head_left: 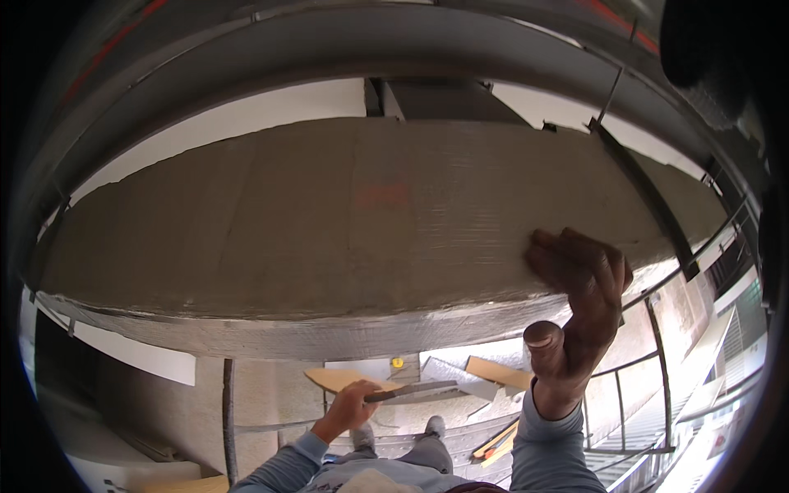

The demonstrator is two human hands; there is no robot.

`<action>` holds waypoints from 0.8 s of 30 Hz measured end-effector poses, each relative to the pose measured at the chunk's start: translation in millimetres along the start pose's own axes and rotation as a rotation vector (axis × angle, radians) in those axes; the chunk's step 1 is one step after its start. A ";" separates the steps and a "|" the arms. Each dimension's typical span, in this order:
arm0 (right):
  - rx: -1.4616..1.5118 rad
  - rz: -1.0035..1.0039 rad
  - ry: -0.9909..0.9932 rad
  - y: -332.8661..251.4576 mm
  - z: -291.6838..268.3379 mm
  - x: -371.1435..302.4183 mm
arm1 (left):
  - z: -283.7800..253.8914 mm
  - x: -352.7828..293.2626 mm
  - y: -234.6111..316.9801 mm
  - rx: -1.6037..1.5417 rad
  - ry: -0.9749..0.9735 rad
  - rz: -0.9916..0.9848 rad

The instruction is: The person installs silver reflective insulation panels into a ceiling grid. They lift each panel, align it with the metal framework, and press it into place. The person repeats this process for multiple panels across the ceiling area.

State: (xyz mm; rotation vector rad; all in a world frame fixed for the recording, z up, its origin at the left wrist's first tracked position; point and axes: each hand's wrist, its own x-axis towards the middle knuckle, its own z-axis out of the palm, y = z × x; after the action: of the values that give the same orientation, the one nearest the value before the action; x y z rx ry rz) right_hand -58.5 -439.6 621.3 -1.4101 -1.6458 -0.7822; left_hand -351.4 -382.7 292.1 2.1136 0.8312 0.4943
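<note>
A long grey-brown slab or beam point(288, 222) with a plaster-like coating spans the view in front of me. Its lower edge has a lighter, shiny face point(288, 335). The fingertips of my right hand point(575, 296) rest on or just over the coated surface, right of centre. Its fingers are close together and slightly bent, the thumb stands apart, and it holds nothing visible. Lower down, my left hand point(349, 411) is closed on the end of a long, flat, dark grey tool point(419, 388), seen nearly edge-on. The tool points right, apart from the slab.
A dark curved bar point(645, 197) crosses the slab's right end. Metal rails point(662, 361) stand at the right, and a post point(229, 411) at the left. Below lie tan boards point(497, 371) and a small yellow object point(398, 362). My shoes point(436, 426) are on a ribbed platform.
</note>
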 end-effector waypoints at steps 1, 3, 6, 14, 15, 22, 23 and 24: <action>0.013 -0.006 0.047 0.9 3.7 -1.6 | -7.3 0.2 -6.5 0.016 -0.036 -0.026; -0.002 -0.027 0.092 3.6 9.2 -3.3 | -17.5 5.1 -17.6 0.054 0.001 0.045; -0.035 -0.053 0.097 9.7 12.9 -5.2 | -22.3 13.6 -28.4 0.063 0.020 0.043; -0.047 -0.148 0.177 16.3 21.3 -3.9 | 0.2 16.2 -24.9 0.012 -0.087 0.099; -0.049 -0.150 0.177 15.2 21.0 -3.2 | 2.8 15.3 -23.8 -0.009 -0.115 0.080; -0.030 -0.160 0.203 14.8 21.2 -2.9 | 11.6 4.8 -29.7 -0.069 -0.120 0.037; -0.018 -0.167 0.208 15.9 22.6 -3.7 | 11.5 1.8 -31.2 -0.062 -0.120 0.049; -0.002 -0.171 0.205 16.5 22.5 -4.5 | 10.6 -1.4 -32.9 -0.056 -0.123 0.050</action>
State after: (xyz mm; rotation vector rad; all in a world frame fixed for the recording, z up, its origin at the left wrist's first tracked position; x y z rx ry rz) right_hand -46.3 -419.4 605.8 -1.1593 -1.6192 -0.9915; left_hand -359.1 -373.9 259.6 2.0944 0.6881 0.4041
